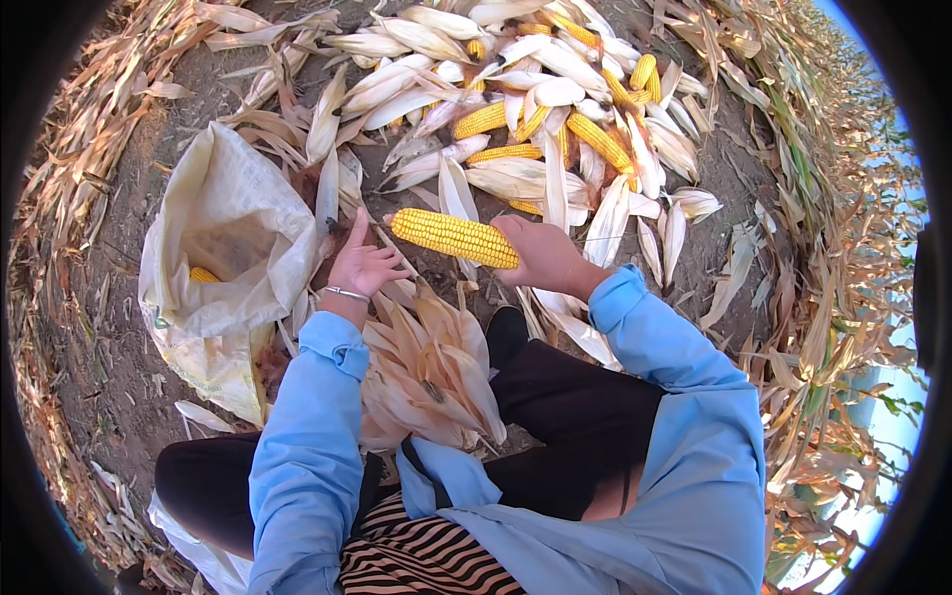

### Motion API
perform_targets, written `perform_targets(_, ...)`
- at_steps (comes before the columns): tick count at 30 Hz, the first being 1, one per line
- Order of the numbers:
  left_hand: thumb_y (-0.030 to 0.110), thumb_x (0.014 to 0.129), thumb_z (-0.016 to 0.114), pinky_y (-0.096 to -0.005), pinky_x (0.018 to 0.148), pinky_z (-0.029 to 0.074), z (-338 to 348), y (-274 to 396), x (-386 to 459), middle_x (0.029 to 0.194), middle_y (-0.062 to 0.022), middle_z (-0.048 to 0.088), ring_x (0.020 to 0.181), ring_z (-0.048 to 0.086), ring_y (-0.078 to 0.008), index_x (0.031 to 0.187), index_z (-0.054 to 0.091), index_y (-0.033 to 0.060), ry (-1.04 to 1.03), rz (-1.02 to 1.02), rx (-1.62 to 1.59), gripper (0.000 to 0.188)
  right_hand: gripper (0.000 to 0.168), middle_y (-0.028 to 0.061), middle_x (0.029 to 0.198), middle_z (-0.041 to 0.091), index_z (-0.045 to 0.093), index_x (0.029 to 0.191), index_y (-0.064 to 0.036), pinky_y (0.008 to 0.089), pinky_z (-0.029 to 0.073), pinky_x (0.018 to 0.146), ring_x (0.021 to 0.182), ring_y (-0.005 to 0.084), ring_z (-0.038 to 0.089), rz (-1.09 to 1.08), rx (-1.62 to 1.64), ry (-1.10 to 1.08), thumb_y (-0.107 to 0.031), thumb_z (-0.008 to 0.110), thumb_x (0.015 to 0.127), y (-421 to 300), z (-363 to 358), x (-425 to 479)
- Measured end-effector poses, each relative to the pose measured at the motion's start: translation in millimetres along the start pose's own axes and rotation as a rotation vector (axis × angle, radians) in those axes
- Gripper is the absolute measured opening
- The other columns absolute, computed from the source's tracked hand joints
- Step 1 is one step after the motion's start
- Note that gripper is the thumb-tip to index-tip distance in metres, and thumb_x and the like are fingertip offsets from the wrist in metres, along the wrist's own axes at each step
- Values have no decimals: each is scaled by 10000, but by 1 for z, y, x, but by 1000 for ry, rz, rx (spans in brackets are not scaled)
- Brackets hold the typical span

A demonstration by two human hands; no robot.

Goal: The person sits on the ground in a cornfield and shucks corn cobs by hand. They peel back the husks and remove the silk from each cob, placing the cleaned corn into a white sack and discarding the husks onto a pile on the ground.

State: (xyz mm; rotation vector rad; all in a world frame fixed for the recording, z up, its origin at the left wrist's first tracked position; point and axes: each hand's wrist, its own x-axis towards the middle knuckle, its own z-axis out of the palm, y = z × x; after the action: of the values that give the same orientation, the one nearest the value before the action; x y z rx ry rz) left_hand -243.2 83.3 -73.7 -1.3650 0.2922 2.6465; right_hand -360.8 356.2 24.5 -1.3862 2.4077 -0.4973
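Note:
My right hand (541, 255) grips one end of a bare yellow corn cob (452, 236), which lies nearly level in the air. Its far tip points towards my left hand (364, 262), whose fingers are spread with nothing in them. A metal bracelet (347, 294) circles the left wrist. To the left of that hand a white woven sack (223, 297) stands with its mouth gaping, and one yellow cob (204, 275) shows inside. Between my legs lies a heap of dry stripped husks (428, 364).
Beyond my hands a pile of corn ears (535, 104) covers the soil, some in pale husks, others partly bared. Dry stalks and leaves (811, 223) line both sides. My dark shoe (507, 335) rests beside the husk heap. White sheeting (195, 547) lies by my left knee.

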Motion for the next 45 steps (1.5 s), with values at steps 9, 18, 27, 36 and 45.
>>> perform_targets(9,148,895,660,-482,1061,392,70,-48,-48,1179,-155,575,1180,516,-306,1156,510,25,-545,303,-130,325,596,133,1154,611,500,1250,-2,330,450,913,1046,205,602,151,639,-356,-401,677,845,-33,-37,36)
perform_targets(18,163,879,687,-459,941,484,67,-29,-73,1045,-147,596,998,590,-286,1122,492,49,-354,458,-178,332,456,84,1021,640,538,1208,37,269,499,842,877,141,641,255,1223,-644,-359,500,986,-45,-56,29)
perform_targets(27,192,846,729,-467,911,499,66,-21,-80,1034,-116,584,964,600,-277,1121,496,62,-274,605,-277,383,339,4,825,556,560,1023,-6,237,450,633,671,76,509,176,992,-522,-336,576,946,-67,-53,30)
perform_targets(36,272,847,723,-402,852,524,57,-52,-115,833,-77,593,810,602,-199,937,541,54,-391,673,-334,298,467,157,905,593,497,1065,38,355,452,775,852,227,569,-8,544,-289,-402,567,927,-115,-37,13)
perform_targets(45,116,841,666,-355,643,544,44,-54,-122,783,-79,560,683,596,-207,998,496,31,-60,890,-221,247,440,224,919,609,480,1076,49,398,461,778,885,323,608,84,477,-315,-362,551,936,-132,-5,12)
